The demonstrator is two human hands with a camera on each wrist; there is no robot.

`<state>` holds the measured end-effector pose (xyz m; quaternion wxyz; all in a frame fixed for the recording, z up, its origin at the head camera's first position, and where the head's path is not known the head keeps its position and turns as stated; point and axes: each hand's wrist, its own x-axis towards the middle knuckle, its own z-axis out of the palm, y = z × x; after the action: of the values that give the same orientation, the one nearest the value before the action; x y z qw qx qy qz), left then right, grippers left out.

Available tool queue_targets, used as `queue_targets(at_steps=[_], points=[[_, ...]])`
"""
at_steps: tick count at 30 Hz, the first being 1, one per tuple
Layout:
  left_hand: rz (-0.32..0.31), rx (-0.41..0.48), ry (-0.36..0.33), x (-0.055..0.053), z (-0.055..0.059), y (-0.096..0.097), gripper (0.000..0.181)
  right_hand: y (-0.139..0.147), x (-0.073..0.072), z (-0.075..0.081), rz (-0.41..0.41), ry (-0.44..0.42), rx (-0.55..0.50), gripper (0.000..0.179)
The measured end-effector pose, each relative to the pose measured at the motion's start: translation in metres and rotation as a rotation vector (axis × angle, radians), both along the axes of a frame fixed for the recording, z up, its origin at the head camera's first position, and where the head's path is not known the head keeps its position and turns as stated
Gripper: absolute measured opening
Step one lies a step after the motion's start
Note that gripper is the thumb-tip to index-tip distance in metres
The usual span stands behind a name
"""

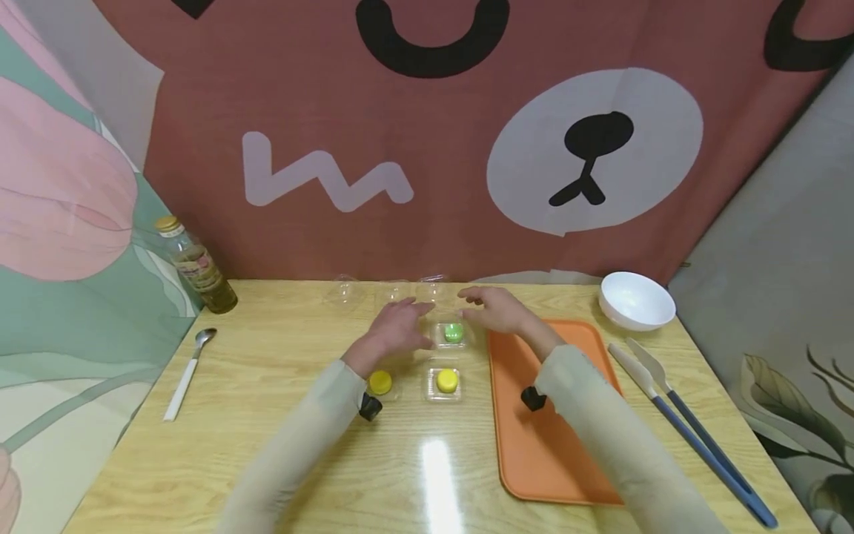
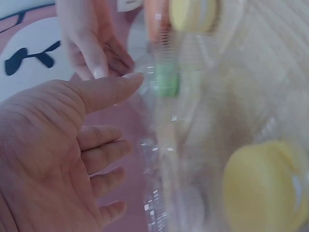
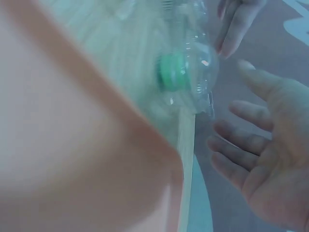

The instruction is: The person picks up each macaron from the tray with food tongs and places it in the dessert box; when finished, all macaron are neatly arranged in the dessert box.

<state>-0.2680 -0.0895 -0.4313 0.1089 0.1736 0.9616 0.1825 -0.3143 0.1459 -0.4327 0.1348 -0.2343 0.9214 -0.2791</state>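
A green macaron [image 1: 454, 332] sits in a clear plastic box [image 1: 439, 343] near the middle of the table. My left hand [image 1: 396, 328] hovers just left of that box, fingers spread and holding nothing. On the box's other side hangs my right hand [image 1: 495, 308], also with nothing in its relaxed fingers. In the right wrist view, the green macaron [image 3: 174, 71] lies beside a clear dome [image 3: 202, 67], with both hands apart from it. Closer to me are a yellow macaron [image 1: 447, 380] in its own clear box and a second yellow macaron [image 1: 380, 383], partly behind my left wrist.
Clear plastic domes [image 1: 345, 291] line the table's back edge. An orange tray [image 1: 554, 452] lies under my right forearm. Right of it are a white bowl [image 1: 637, 302] and blue-handled tongs [image 1: 707, 445]. A spoon [image 1: 190, 374] and an oil bottle [image 1: 200, 271] occupy the left side.
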Motion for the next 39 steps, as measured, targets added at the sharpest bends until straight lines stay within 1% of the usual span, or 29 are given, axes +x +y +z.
queue_targets(at_steps=[3,5,9,12,15,21,24,31,34,39], points=[[0.003,0.051,0.018,0.008,0.006,-0.010,0.078,-0.005,-0.007,0.001,-0.072,-0.005,-0.084,0.049],[-0.015,0.061,0.023,0.014,0.008,-0.016,0.078,-0.009,-0.011,0.001,-0.130,-0.033,-0.141,0.047],[-0.113,0.051,0.036,0.028,0.008,-0.023,0.084,-0.015,-0.020,-0.005,-0.271,-0.149,-0.289,0.045],[-0.186,0.026,0.040,0.036,0.005,-0.022,0.091,-0.018,-0.028,-0.011,-0.375,-0.244,-0.405,0.042],[-0.211,-0.005,0.035,0.042,0.000,-0.021,0.096,-0.021,-0.036,-0.014,-0.445,-0.306,-0.482,0.042],[-0.194,-0.004,0.018,0.049,-0.008,-0.020,0.100,-0.024,-0.046,-0.014,-0.534,-0.480,-0.644,0.053],[-0.188,-0.017,0.017,0.051,-0.012,-0.020,0.101,-0.024,-0.047,-0.013,-0.565,-0.539,-0.699,0.058],[-0.173,-0.035,0.037,0.054,-0.018,-0.019,0.098,-0.027,-0.049,-0.016,-0.581,-0.568,-0.748,0.055],[-0.187,-0.045,0.043,0.055,-0.020,-0.018,0.096,-0.029,-0.050,-0.019,-0.595,-0.579,-0.757,0.052],[-0.221,-0.056,0.009,0.056,-0.025,-0.015,0.092,-0.032,-0.051,-0.026,-0.622,-0.579,-0.735,0.047]])
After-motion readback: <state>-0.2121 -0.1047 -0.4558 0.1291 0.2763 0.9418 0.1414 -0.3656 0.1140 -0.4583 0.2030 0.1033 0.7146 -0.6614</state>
